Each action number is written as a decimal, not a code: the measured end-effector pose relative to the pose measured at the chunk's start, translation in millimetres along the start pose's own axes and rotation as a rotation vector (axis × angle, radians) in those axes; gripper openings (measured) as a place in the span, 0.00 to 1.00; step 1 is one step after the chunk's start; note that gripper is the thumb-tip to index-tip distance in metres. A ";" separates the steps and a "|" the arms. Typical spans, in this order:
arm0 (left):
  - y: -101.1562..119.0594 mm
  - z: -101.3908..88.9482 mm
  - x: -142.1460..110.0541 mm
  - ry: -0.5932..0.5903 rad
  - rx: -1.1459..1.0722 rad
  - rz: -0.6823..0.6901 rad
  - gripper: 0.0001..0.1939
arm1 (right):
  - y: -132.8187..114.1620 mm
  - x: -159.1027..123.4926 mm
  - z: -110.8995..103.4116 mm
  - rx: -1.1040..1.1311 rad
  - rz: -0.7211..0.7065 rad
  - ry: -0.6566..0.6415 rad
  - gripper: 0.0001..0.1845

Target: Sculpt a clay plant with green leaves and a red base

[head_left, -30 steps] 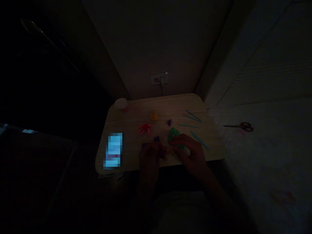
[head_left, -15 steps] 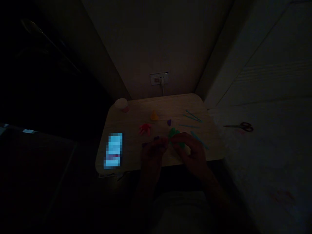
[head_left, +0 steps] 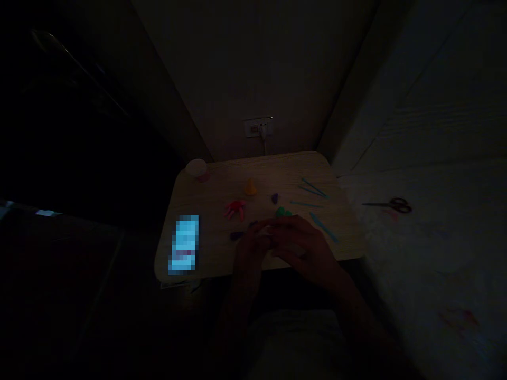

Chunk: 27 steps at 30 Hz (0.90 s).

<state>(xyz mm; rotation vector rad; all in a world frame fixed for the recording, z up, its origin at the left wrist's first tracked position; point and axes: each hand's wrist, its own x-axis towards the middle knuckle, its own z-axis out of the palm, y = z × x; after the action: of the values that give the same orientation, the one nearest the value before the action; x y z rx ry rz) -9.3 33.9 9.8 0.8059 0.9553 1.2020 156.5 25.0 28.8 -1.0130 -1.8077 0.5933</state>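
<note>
In the head view, the left hand and right hand meet above the near part of the table, both curled; I cannot tell whether they grip anything. A green piece lies just beyond the right hand, a dark purple piece beside the left

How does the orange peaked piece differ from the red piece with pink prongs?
The orange peaked piece narrows to one tip, while the red piece spreads several pink prongs. The red piece looks wider than the orange one. The orange piece sits nearer the socket, the red piece nearer the phone. Both rest on the wooden table.
</note>
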 end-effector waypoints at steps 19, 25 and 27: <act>-4.9 -18.7 2.1 -0.207 -0.122 -0.213 0.23 | -4.6 -0.7 11.1 0.141 -0.046 0.208 0.07; -15.4 -16.5 5.5 -0.115 -0.199 -0.147 0.21 | 0.1 -0.6 12.6 0.254 0.035 0.172 0.07; -15.9 -14.6 5.6 -0.084 -0.210 -0.139 0.21 | 1.6 -0.5 12.6 0.253 0.050 0.138 0.08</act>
<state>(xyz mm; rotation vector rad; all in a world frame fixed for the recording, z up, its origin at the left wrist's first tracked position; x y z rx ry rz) -16.1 36.6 -11.3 0.6080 0.7881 1.1180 145.8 25.9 21.9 -0.9055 -1.5464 0.7440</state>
